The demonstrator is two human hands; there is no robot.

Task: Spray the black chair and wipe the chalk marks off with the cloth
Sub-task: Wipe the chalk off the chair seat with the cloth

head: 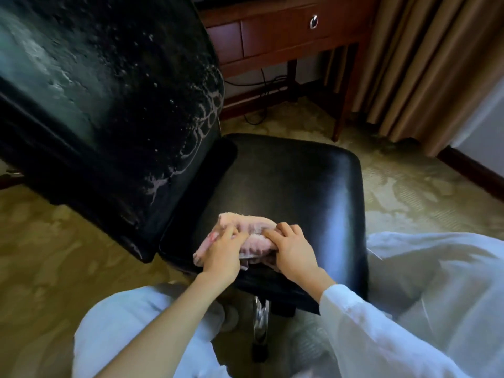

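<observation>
Cloth (240, 221) bunched on black chair (300, 181) seat.
My left hand (222, 255) and right hand (293, 249) both curl fingers round it; chalk marks (191, 148) streak the backrest (122, 91).

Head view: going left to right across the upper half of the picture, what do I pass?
The black chair backrest → chalk marks at its right edge → drawer ring handle on the wooden desk → curtain.
</observation>
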